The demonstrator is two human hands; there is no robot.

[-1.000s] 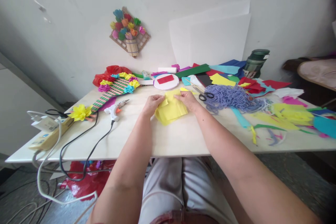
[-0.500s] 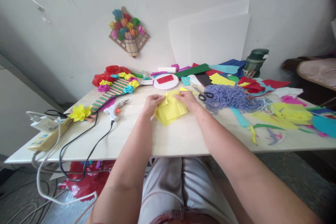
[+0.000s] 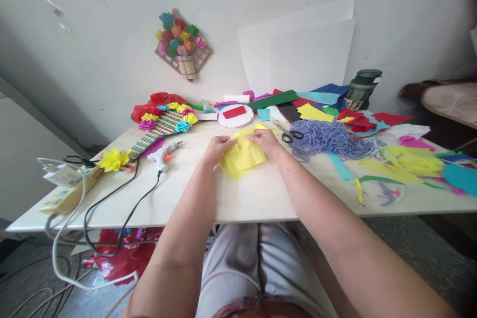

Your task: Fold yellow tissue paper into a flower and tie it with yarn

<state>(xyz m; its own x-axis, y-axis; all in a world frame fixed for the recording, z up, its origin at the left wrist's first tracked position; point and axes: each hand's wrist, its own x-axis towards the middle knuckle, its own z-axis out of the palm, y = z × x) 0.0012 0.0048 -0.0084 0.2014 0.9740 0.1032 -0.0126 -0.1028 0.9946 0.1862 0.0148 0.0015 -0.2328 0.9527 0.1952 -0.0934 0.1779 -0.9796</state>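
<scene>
A thin yellow sheet of crepe paper (image 3: 243,158), partly folded, hangs between my two hands over the middle of the table. My left hand (image 3: 219,148) pinches its left edge between thumb and fingers. At the upper right edge, my right hand (image 3: 266,142) grips the same sheet, fingers closed. Just right of that hand lie black-handled scissors (image 3: 292,136), beside a heap of purple yarn (image 3: 328,135). Behind the hands rests a white oval disc (image 3: 225,120) with a red paper rectangle (image 3: 234,112) on it.
A white glue gun (image 3: 159,160) lies to the left, its cord running to a power strip (image 3: 63,200). Beyond it is a striped piece with paper flowers (image 3: 160,131). Coloured paper sheets (image 3: 316,112) and a dark green bottle (image 3: 362,90) stand at the back right.
Both hands keep their hold in nearly the same place. The left hand and the lower left part of the yellow paper have shifted very slightly.
</scene>
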